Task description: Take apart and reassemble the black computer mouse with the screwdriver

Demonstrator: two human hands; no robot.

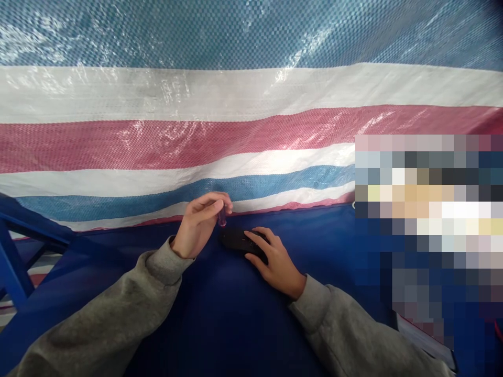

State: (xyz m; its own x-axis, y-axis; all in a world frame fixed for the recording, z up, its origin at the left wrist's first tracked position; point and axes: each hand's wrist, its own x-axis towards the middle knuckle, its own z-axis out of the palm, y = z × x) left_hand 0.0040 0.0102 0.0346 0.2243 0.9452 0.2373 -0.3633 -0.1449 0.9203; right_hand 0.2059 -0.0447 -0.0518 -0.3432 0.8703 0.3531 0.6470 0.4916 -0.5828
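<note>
My left hand (198,224) pinches a small translucent purple tube (222,217) at its fingertips, with the tube's lower end pointing down just above the table. My right hand (275,259) lies over a black oval object (236,241), its fingers curled across the object's right end. That object may be a computer mouse, though the picture does not settle it. The tube stands just above the object's left end, and the two look apart. Grey sweatshirt sleeves cover both forearms.
The hands are over a dark blue covered table (220,319). Behind it hangs a woven tarp (176,141) with blue, white and red stripes. A blue metal frame (23,230) stands at the left. A pixelated patch (428,230) hides the right side.
</note>
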